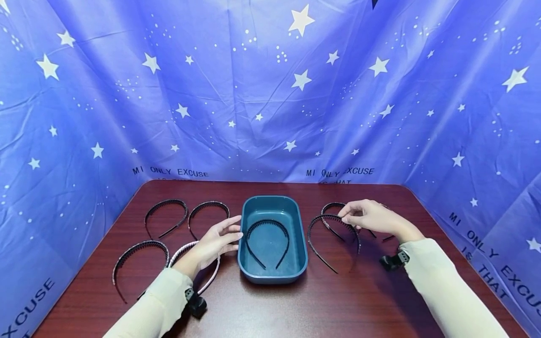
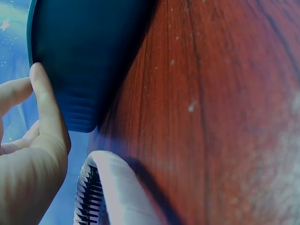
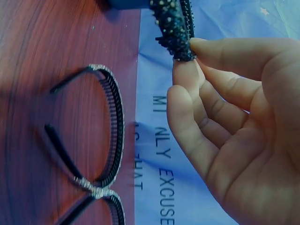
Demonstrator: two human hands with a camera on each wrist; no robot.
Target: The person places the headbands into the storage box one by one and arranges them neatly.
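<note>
A dark teal plastic basin (image 1: 272,278) stands mid-table, with a black toothed headband (image 1: 267,221) lying inside it. The fingers of my left hand (image 1: 207,246) touch the basin's left rim, fairly straight. Below that hand is a headband wrapped in pale pink or white (image 2: 117,187), partly hidden by the wrist in the head view. To the right of the basin, my right hand (image 1: 376,219) pinches a black headband covered in dark beads (image 3: 171,28) between thumb and fingers. The band is held at its top, its ends pointing down.
On the left lie several black headbands, among them one at the back (image 1: 166,202), another beside it (image 1: 209,203) and one nearer (image 1: 127,249). Headbands with glittery trim (image 3: 119,108) lie behind and under the right hand. A blue star-printed cloth (image 1: 270,94) surrounds the dark red table (image 1: 270,314).
</note>
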